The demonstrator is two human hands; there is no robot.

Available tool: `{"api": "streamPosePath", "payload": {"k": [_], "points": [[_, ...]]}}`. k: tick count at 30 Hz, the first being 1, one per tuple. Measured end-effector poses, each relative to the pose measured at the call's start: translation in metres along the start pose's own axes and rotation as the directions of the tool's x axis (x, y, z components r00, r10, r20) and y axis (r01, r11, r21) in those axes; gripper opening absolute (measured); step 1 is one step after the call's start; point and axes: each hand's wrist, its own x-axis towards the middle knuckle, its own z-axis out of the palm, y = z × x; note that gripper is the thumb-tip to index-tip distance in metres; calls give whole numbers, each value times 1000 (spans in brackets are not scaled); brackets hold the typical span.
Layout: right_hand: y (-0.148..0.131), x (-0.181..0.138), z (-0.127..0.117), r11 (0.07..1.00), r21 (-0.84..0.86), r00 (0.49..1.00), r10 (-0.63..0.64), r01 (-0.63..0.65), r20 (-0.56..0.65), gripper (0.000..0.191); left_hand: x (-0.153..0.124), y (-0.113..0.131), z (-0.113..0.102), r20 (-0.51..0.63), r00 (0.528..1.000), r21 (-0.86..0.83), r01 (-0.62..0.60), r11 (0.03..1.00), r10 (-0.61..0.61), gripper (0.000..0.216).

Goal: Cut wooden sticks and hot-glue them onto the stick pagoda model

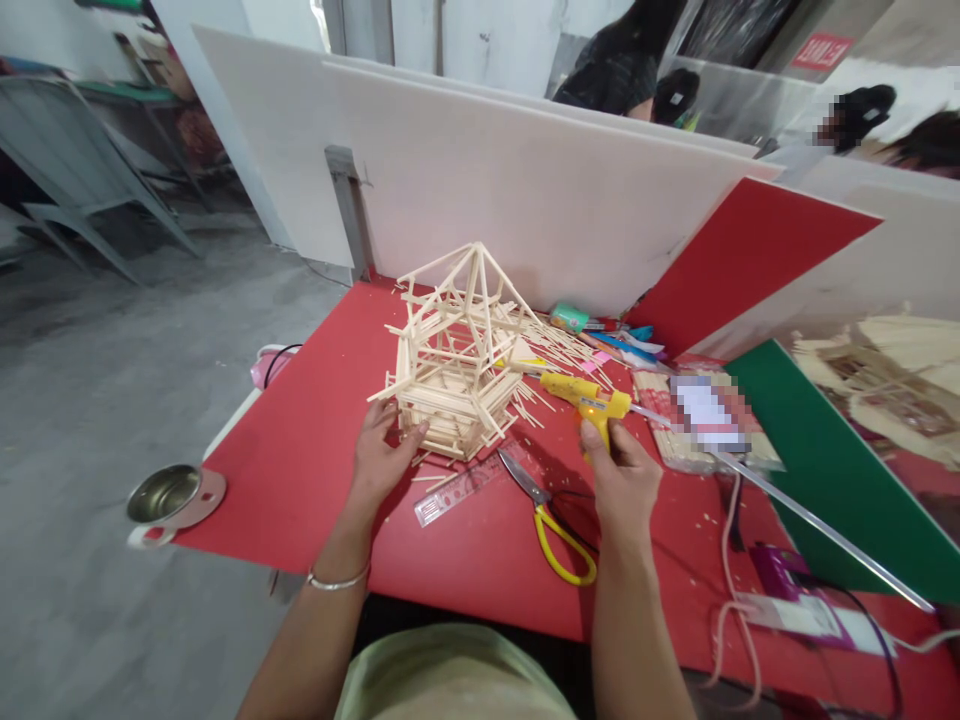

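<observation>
Pale green garment (450, 675), at the near edge. Wooden stick framework (442, 405): stands upright on the red worktop (300, 470), peaked at top. Left hand (379, 455): loosely spread, thumb and fingers at its lower left; whether gripping, cannot tell. Right hand (622, 480): wrapped around the handle of a yellow glue gun (592, 398), nozzle toward the framework. Clear ruler (457, 493), scissors (536, 490): lie in front. Loose sticks (559, 340): behind, right. Metal cup (174, 490): at left corner.
</observation>
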Motion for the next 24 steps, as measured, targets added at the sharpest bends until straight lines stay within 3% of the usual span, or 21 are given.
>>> {"api": "streamPosePath", "payload": {"k": [14, 19, 24], "points": [[-9, 16, -11, 998, -57, 999, -32, 33, 16, 45, -2, 3, -1, 10, 1000, -23, 23, 999, -23, 36], [-27, 31, -14, 969, -203, 990, -141, 144, 28, 55, 0, -5, 1, 7, 1000, -75, 17, 997, -17, 30], [-40, 41, -18, 914, -296, 959, -246, 277, 140, 54, 0, -3, 3, -7, 1000, -116, -17, 993, 16, 21]]}}
